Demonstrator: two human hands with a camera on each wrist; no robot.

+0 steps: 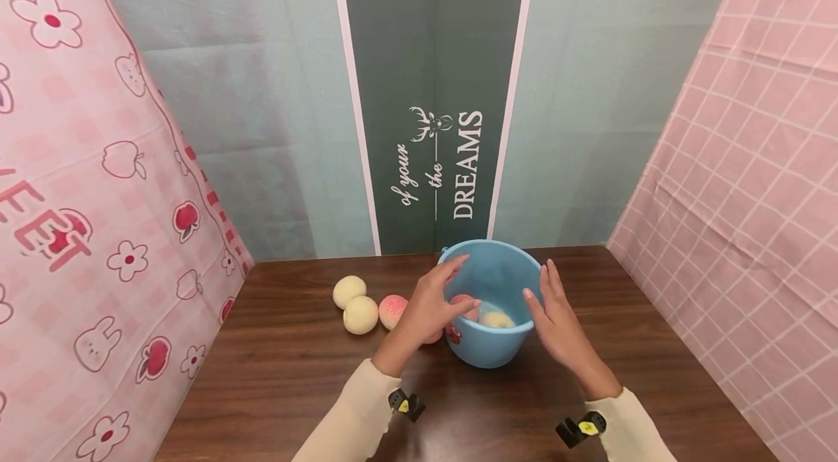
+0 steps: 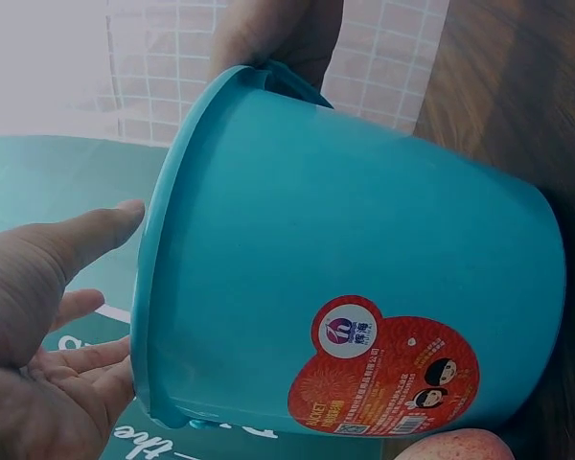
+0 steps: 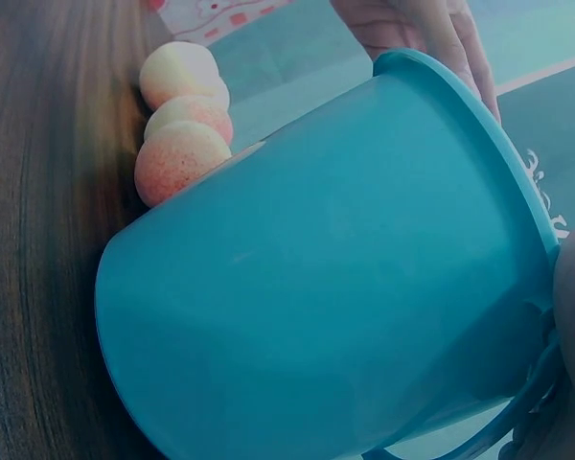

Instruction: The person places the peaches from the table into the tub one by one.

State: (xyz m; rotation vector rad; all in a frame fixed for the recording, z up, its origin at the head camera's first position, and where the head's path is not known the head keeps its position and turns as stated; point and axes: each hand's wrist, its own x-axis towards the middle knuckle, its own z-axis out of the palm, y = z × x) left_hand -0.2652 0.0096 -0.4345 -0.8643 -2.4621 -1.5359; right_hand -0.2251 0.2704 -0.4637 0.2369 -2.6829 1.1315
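Two rim grips are suited to the light-looking, stiff bucket [image 1: 486, 351]; left hand [image 1: 428, 302] (nine o'clock), right hand [image 1: 560, 324] (three) are outspread.

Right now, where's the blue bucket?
In the head view, the blue bucket stands on the table between the left hand and the right hand, just right of the loose peaches.

Six peaches [image 1: 361, 315], one bucket [image 1: 487, 349] (and two hands [image 1: 427, 305]) appear.

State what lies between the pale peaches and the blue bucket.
The head view shows two pinkish peaches there, one partly hidden by the left hand.
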